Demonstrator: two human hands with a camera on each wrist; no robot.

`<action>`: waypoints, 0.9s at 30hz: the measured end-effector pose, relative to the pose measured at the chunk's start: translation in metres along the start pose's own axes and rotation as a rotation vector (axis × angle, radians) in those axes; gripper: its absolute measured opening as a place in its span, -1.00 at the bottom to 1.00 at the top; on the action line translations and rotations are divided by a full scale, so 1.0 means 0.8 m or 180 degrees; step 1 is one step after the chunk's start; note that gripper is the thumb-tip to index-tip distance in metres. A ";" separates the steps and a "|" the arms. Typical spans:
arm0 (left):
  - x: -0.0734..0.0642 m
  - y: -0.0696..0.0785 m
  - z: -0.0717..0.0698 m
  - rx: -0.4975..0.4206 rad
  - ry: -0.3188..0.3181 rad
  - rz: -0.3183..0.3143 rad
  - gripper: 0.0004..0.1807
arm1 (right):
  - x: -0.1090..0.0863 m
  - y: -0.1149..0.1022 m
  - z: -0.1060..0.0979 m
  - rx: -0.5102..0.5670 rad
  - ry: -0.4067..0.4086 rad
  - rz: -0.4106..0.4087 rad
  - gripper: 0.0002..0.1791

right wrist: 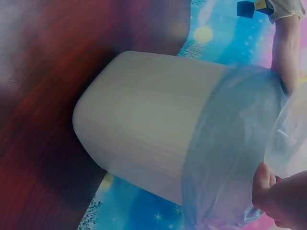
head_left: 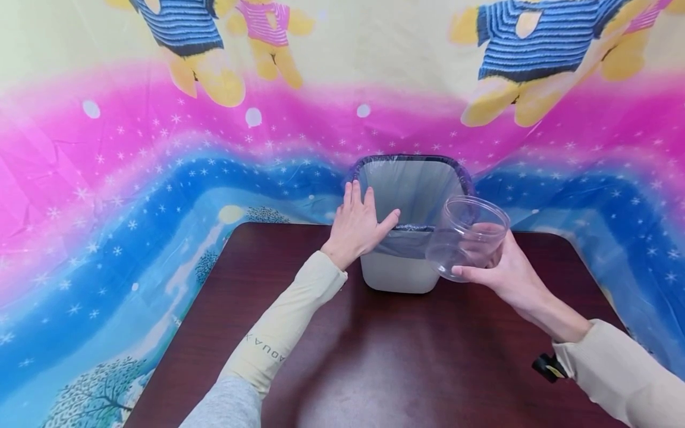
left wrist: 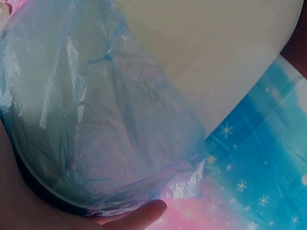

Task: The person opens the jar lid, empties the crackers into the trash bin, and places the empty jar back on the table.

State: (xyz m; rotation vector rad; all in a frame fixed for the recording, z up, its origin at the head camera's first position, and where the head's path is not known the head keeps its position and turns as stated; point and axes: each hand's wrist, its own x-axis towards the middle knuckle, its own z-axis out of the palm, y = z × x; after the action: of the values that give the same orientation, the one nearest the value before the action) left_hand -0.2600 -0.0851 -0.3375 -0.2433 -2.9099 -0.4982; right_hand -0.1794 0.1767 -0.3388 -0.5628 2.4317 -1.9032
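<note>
A pale waste bin [head_left: 398,275] stands upright at the table's far edge, lined with a thin translucent bluish bag [head_left: 409,245] folded over its rim. My left hand [head_left: 354,229] is at the bin's left rim with its fingers spread and fairly straight. In the left wrist view a finger [left wrist: 139,215] lies along the bag's edge. My right hand [head_left: 508,273] grips a clear plastic tub [head_left: 452,241], tilted beside the bin's front right rim, thumb on the near side. The tub [right wrist: 288,136] is partly cut off in the right wrist view. Nothing inside the tub is visible.
The dark reddish-brown table [head_left: 385,368] has rounded far corners. Behind and beside it hangs a pink and blue cloth [head_left: 176,172] printed with bears and snowflakes. A small black device [head_left: 549,367] sits at the right wrist.
</note>
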 end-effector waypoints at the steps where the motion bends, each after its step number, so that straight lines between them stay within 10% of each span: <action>1: 0.000 0.000 0.000 0.0009 0.0003 0.0001 -0.03 | 0.000 0.001 0.000 -0.0035 0.0010 -0.0004 -0.24; 27: -0.001 0.001 -0.002 -0.0019 -0.0031 -0.0028 -0.04 | -0.005 0.024 0.026 -0.0560 0.0081 -0.0247 -0.16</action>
State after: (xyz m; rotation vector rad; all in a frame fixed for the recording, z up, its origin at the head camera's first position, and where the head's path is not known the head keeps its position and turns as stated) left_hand -0.2589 -0.0846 -0.3361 -0.2343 -2.9205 -0.5084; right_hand -0.1762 0.1624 -0.3629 -0.6510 2.6491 -1.7430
